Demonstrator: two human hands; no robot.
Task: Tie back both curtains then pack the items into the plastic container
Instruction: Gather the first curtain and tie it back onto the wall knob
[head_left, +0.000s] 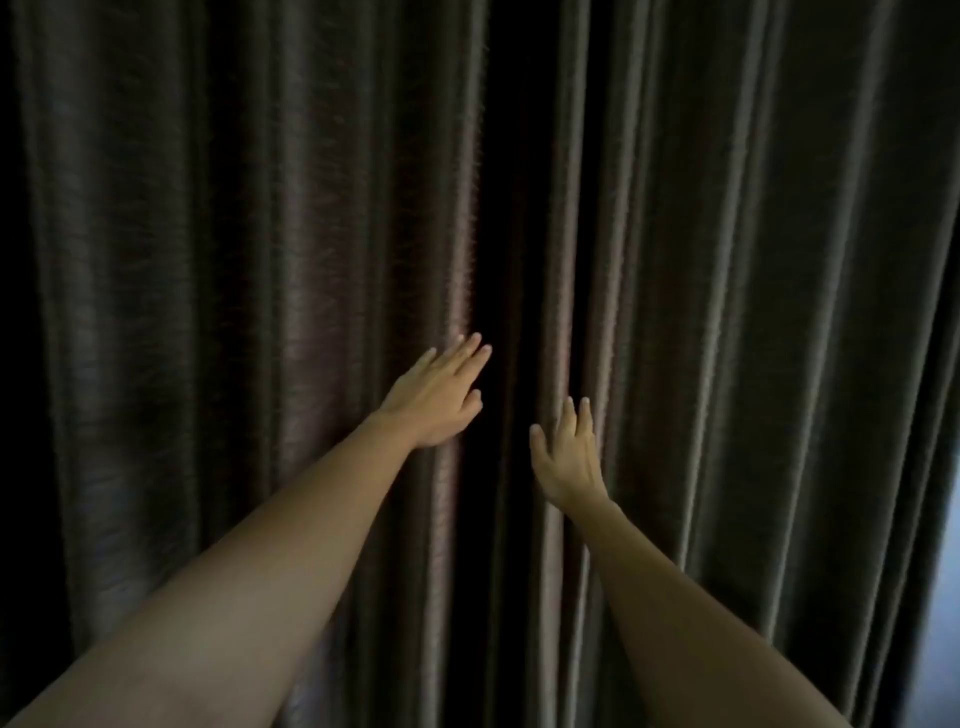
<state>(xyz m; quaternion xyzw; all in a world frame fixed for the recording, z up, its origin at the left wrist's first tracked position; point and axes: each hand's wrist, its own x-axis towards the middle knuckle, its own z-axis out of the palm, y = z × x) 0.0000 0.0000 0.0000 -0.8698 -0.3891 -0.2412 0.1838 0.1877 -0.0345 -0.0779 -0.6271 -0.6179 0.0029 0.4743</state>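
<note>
The tops and hems of the left curtain (249, 260) and the right curtain (727, 260) are cut off by the upper and lower edges. The dark gap (511, 234) between them is too deep in shadow for anything behind to be made out. Some fingers of the right hand (569, 457) are hidden in a fold. Both forearms are cut off at the bottom edge. A pale strip (948, 597) at the right edge is blurred and cannot be identified.
</note>
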